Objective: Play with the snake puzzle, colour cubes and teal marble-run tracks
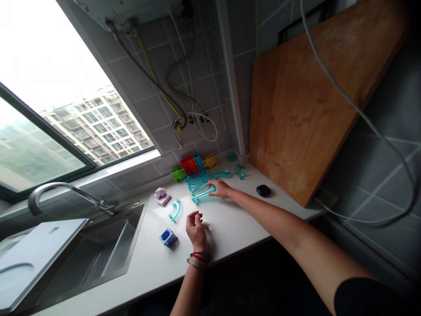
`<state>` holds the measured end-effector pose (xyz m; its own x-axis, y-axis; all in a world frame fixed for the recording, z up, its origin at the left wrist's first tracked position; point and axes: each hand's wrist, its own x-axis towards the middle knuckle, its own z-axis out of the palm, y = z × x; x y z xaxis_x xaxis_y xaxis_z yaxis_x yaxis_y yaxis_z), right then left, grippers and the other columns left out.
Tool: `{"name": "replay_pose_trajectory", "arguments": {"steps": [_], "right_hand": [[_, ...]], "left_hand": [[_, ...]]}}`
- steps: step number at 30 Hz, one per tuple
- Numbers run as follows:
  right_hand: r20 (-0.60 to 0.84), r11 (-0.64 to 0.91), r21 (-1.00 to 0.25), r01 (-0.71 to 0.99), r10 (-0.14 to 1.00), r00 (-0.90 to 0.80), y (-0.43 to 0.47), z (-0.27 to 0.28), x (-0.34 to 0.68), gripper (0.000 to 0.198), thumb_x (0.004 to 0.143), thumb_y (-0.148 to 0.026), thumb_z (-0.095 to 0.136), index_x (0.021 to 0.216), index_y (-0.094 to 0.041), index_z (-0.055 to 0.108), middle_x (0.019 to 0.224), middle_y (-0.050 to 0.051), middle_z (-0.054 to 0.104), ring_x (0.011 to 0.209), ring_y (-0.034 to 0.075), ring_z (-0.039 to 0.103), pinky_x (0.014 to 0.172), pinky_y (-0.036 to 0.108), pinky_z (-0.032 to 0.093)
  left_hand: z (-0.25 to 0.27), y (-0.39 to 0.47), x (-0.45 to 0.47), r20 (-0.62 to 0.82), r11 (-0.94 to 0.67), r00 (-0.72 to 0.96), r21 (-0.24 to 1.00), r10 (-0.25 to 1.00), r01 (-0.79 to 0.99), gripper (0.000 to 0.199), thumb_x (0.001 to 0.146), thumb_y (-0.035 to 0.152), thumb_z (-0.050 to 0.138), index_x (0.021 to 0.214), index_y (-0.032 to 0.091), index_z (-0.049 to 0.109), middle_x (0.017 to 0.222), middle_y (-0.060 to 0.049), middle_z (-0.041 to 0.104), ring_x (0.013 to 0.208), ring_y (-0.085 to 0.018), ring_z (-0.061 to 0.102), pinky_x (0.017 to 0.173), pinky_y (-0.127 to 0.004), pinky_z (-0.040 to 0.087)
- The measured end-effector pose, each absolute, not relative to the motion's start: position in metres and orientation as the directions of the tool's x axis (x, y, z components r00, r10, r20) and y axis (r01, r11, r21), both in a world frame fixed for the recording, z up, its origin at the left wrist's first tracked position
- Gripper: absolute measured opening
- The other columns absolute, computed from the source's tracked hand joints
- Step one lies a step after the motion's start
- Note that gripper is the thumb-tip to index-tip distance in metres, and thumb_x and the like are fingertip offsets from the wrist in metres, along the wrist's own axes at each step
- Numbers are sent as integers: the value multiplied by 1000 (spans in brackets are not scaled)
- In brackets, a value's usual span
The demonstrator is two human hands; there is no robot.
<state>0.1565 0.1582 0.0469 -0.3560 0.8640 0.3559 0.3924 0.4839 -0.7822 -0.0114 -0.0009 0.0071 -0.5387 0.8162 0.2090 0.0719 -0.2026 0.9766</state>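
My right hand (221, 189) has its fingers closed on the near end of a straight translucent teal track piece (203, 193), which lies low over the counter. More teal track pieces (196, 180) lie side by side just behind it. My left hand (196, 230) rests above the counter near its front edge, fingers loosely curled in, with nothing visible in them. Left of that hand is a blue cube block (168, 237) with a round hole. A curved teal track piece (175, 210) lies apart, close to a pale purple block piece (162, 196).
Green (178, 174), red (189, 165) and yellow (209, 162) blocks stand along the back wall. Curved teal pieces (220, 173) and a black rounded object (263, 190) lie to the right. A sink (131, 245) with a faucet (75, 189) is at left; a wooden board (305, 96) leans at right.
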Motion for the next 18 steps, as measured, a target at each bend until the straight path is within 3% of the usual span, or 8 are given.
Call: {"name": "replay_pose_trajectory", "arguments": {"steps": [6,8,12,15,18], "right_hand": [[422,472,-768,433,881,-212,164,30,162,29,98,-39,67,118,-18,69,125,11,67,113,26,64,102,45,49],[427,466,-768,439,884,-191,156,21,172,23,98,-37,63,104,-18,73,110,10,71,102,23,65,97,37,49],[400,462,-772,437,887,-231,150,11,184,28,98,-37,58,84,-19,74,73,2,69,71,18,62,73,28,45],[360,449,-792,414,891,-278,154,9,180,22,92,-35,64,80,-20,75,67,1,68,64,17,60,65,27,40],[305,411,-831,374,900,-311,158,8,175,10,83,-28,72,77,-21,76,69,3,72,67,19,63,66,28,39]], "left_hand": [[11,-3,-9,202,-172,-475,979,857,106,19,88,36,65,98,20,68,75,-1,67,71,-18,64,66,-28,50],[11,-6,-8,203,-175,-455,979,867,105,18,90,37,64,98,21,67,73,-1,66,68,-18,63,64,-28,50],[20,-13,4,217,-178,-372,975,903,137,14,89,35,69,95,22,71,70,-1,66,66,-19,63,63,-28,50],[51,2,21,251,-205,-205,953,946,224,11,84,29,76,93,23,78,78,-5,72,72,-22,66,66,-30,51],[97,54,44,301,-337,152,869,941,362,9,83,21,76,91,23,79,89,-8,75,81,-26,68,71,-32,51]]}}
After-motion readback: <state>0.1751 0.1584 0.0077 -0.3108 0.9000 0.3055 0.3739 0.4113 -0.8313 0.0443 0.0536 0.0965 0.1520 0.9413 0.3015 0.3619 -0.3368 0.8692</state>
